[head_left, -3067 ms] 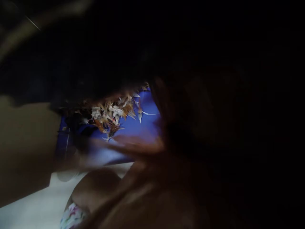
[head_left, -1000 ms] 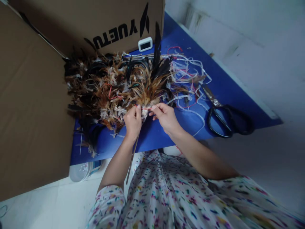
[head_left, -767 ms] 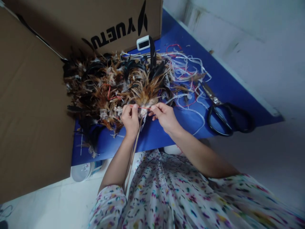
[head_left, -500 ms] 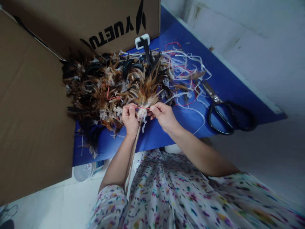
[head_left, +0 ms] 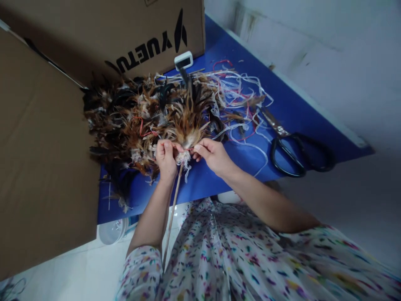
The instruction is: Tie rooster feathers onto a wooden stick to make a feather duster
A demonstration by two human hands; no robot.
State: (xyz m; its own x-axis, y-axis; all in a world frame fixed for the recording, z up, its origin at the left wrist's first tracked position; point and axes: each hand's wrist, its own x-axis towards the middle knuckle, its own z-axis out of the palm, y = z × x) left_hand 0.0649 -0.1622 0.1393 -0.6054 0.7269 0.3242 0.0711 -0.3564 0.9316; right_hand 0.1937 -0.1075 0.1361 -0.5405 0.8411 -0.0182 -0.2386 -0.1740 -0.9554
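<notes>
A bundle of brown and black feathers [head_left: 189, 121] lies at the near edge of a larger feather pile [head_left: 131, 113]. From its pale bound base a thin wooden stick [head_left: 176, 196] slants down past the table edge. Around that base runs a red string [head_left: 187, 149], pinched at one side by my left hand [head_left: 166, 156] and at the other by my right hand [head_left: 213, 154]. Both hands are closed, thumbs against fingers. A strip of white plastic ribbon [head_left: 187, 173] dangles beside the stick.
Large black-handled scissors [head_left: 290, 146] lie right of my right hand on the blue table [head_left: 244, 175]. Tangled white and red strings [head_left: 241, 90] spread behind them. Cardboard boxes [head_left: 46, 146] stand left and behind. A small white device [head_left: 183, 61] sits at the back; a plastic bucket [head_left: 111, 232] is below.
My hands have come a little closer together, and the red string between them shows a shorter span. The view has shifted slightly, and more of the stick shows beside my left forearm.
</notes>
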